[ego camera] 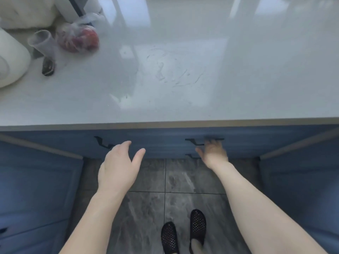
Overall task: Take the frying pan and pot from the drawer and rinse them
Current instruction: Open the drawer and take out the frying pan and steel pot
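Drawer [165, 143] under the bench [183, 110] looks shut; right hand [213, 152] reaches its handle [205, 139], grip blurred; left hand [119, 167] open. Everything remains.

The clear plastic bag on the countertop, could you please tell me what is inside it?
Inside the clear plastic bag are red, rounded items, likely fruit. The crumpled plastic and blur hide their exact kind and number.

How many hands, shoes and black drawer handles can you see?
Hands: 2, left hand and right hand
Shoes: 2, one and another
Black drawer handles: 3, at and
Total: 7
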